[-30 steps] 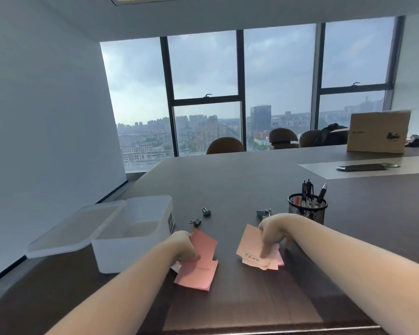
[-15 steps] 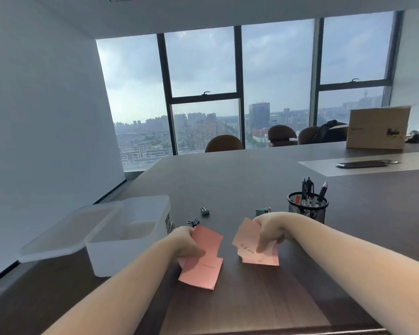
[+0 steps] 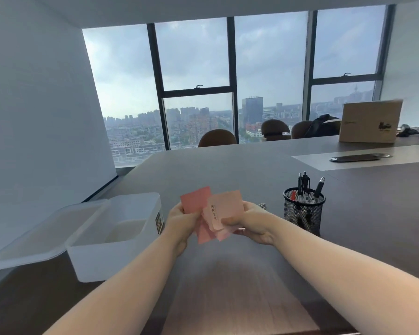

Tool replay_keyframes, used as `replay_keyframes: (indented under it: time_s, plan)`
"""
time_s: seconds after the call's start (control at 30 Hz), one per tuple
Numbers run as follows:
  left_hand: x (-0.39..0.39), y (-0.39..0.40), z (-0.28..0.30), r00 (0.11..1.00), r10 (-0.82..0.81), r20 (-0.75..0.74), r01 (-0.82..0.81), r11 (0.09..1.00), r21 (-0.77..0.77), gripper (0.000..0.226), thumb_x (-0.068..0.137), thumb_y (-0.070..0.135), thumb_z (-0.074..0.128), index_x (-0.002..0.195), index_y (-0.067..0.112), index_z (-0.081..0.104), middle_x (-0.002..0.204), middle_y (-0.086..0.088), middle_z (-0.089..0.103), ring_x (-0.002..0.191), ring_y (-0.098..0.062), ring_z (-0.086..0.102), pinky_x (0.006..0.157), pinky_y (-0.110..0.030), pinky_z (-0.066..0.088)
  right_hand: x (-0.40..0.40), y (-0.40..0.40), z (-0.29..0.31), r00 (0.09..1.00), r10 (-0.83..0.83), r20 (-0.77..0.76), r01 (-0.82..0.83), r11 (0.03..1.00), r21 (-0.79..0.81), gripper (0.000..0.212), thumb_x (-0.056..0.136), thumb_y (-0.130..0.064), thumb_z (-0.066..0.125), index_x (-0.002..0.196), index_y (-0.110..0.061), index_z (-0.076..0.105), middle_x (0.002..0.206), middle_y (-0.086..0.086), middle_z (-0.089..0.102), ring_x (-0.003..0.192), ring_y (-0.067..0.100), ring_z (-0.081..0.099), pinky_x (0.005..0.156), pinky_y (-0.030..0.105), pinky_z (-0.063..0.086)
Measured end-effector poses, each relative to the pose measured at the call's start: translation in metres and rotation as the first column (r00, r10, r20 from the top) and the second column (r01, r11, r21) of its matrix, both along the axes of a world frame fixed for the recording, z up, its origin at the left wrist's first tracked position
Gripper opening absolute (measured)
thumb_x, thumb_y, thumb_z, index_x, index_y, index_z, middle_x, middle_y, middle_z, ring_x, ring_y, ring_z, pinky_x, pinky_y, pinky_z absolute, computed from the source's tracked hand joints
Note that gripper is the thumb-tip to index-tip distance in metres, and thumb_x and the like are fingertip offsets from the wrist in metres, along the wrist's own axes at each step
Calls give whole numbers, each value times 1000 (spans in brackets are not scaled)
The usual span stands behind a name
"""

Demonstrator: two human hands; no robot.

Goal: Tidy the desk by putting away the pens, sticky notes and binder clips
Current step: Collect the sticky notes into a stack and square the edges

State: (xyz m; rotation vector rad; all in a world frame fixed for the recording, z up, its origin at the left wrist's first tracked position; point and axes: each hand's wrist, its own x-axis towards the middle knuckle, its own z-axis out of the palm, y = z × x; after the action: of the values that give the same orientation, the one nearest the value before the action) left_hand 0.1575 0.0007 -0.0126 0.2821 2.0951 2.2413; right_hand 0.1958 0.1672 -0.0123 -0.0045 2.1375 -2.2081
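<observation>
My left hand (image 3: 182,220) grips a few darker pink sticky notes (image 3: 196,201), raised above the dark desk (image 3: 228,170). My right hand (image 3: 252,222) holds a fan of paler pink sticky notes (image 3: 226,206), one with handwriting, overlapping the darker ones in the middle. A black mesh pen cup (image 3: 303,212) with several pens (image 3: 304,183) stands just right of my right hand. The handle of one binder clip (image 3: 262,205) peeks out behind my right hand; the other clips are hidden by my hands and the notes.
An open white plastic box (image 3: 116,240) with its lid (image 3: 46,234) lying off to its left sits at the desk's left edge. A cardboard box (image 3: 370,122), a dark flat device (image 3: 356,157) and chairs (image 3: 217,137) are at the far side.
Both hands lifted their sticky notes off the desk and brought them together in front of me. The view tilted and shifted; the binder clips on the desk are now mostly covered.
</observation>
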Motion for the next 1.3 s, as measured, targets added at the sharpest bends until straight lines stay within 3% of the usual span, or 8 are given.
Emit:
replay_keyframes:
  time_s: [0.13,0.23,0.43,0.67,0.83,0.93,1.13,1.3]
  plan:
    - [3,2,-16,982,-187,24,182,975,126,24,98,27,49,106,14,69,96,-5,76,82,-17,72,74,-34,54,-8,-13,-24,994,-62,-87,64,998,23,29,86,7,55,104,-13,63,93,12,72,75,22,68,74,36,56]
    - [3,3,-28,958,-286,-26,287,956,55,26,94,15,56,120,13,63,111,-7,73,97,-17,71,85,-31,57,-18,-18,-39,993,-50,-109,64,989,130,29,81,-11,65,107,-24,63,102,4,73,93,18,67,80,30,51]
    - [-5,6,-31,994,-108,-7,107,994,-17,38,81,-19,51,105,5,68,88,-7,73,74,-12,70,63,-19,58,-18,-20,-39,960,-238,-149,278,885,374,88,61,-37,77,136,-36,31,122,1,52,113,18,55,93,30,49]
    - [-2,19,-35,997,-76,-2,75,989,-126,35,72,-7,52,93,18,61,91,-3,69,87,-16,63,80,-27,51,-6,-27,-32,938,-273,-215,287,957,37,57,87,2,45,135,-29,39,101,-6,57,97,9,62,69,11,48]
    - [-11,20,-32,991,-124,59,124,992,-8,47,73,-5,56,111,21,61,109,-5,73,102,-21,70,96,-41,54,-22,-45,-29,902,-401,-160,368,908,-200,43,74,-47,69,110,-47,46,118,10,61,103,23,68,94,42,54]
    - [-13,20,-38,986,-167,30,168,984,-52,57,71,3,67,124,20,55,115,-6,72,106,-18,70,94,-46,55,-27,-51,-21,885,-447,-129,418,886,-200,46,80,-49,67,117,-35,43,98,-1,61,83,9,65,81,29,55]
    - [-13,20,-42,994,-52,-95,32,979,-204,42,72,10,79,102,27,54,90,10,69,69,9,65,55,-7,50,-36,-52,-18,846,-523,-101,518,852,-72,44,83,-41,66,118,-24,44,96,-1,59,92,17,64,93,40,53]
    - [-11,16,-44,990,15,-139,-50,966,-253,65,66,21,84,117,28,45,101,9,68,88,0,67,69,-11,53,-40,-49,-21,842,-535,-71,533,845,-40,21,86,-25,59,105,-22,52,105,13,65,98,26,66,93,44,52]
